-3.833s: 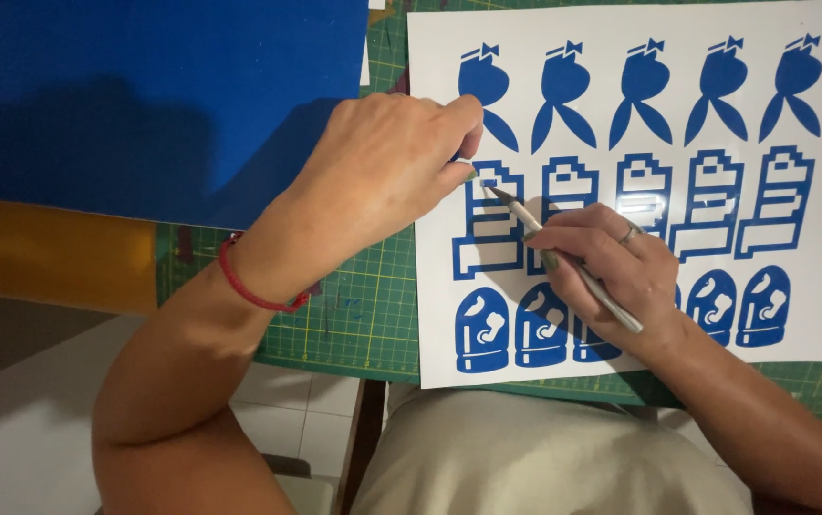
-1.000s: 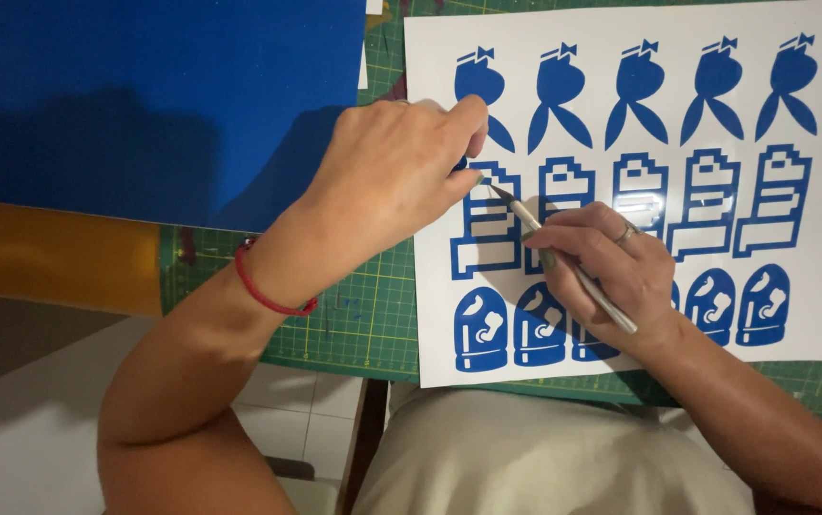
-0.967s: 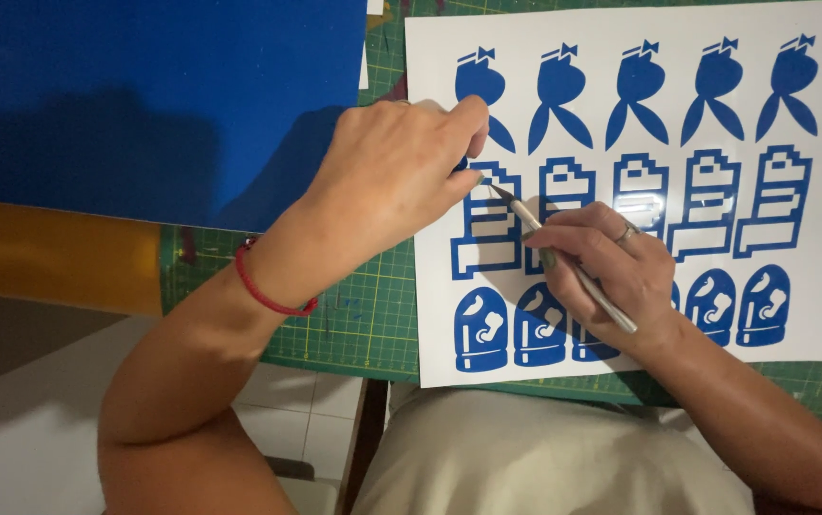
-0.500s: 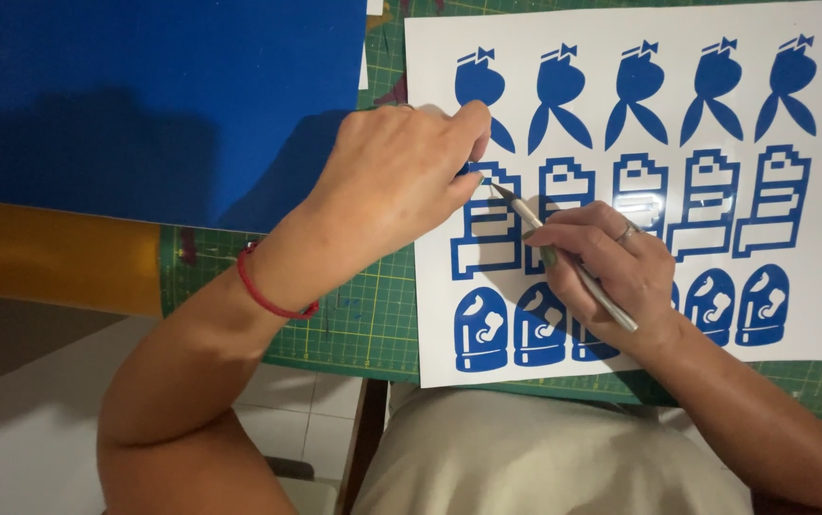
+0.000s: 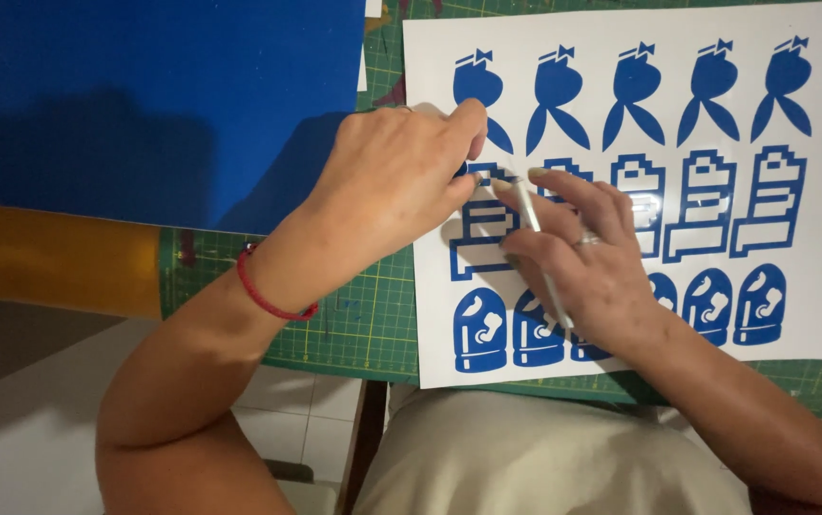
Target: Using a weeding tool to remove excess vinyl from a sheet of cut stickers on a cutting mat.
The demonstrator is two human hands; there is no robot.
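Note:
A white backing sheet (image 5: 811,124) carries three rows of blue vinyl sticker shapes (image 5: 707,86) and lies on a green cutting mat (image 5: 353,315). My left hand (image 5: 401,181), with a red cord on the wrist, presses on the sheet's left part, fingertips pinched at a blue outline shape (image 5: 482,229) in the middle row. My right hand (image 5: 587,257) holds a thin silver weeding tool (image 5: 537,234) like a pen, its tip close to my left fingertips on that same shape.
A large blue vinyl sheet (image 5: 144,95) covers the table's left side. A yellow-orange table edge (image 5: 48,262) runs below it. My lap in beige cloth (image 5: 525,458) and a tiled floor (image 5: 10,439) show at the bottom.
Both hands stay at the same shape in the middle row. My left fingertips have shifted slightly at the shape's upper corner, and the tool tip stays near them.

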